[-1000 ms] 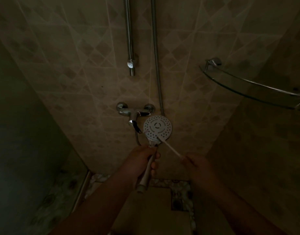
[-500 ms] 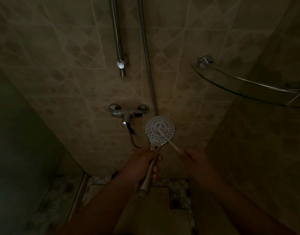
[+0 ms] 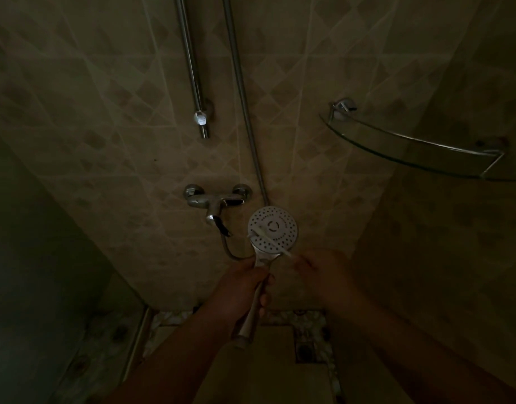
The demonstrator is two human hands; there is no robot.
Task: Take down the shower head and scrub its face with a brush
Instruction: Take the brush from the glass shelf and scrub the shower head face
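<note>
The round white shower head [image 3: 275,221] faces me, its dotted face upright in front of the tiled wall. My left hand [image 3: 242,287] is closed around its chrome handle below the face. A thin white brush [image 3: 268,238] lies slanted across the lower left of the face, its head near the left rim. My right hand [image 3: 318,271] grips the brush's handle just right of the shower handle. The room is dim, so the bristles are hard to make out.
A chrome mixer tap [image 3: 217,199] is on the wall left of the shower head, with the hose [image 3: 242,91] running up. A vertical rail [image 3: 192,68] ends above the tap. A glass corner shelf [image 3: 411,150] juts out at upper right. A floor drain [image 3: 305,349] lies below.
The brush head has slid from the middle of the face to its lower left rim. My right hand moved closer to the shower handle. The view shifted slightly.
</note>
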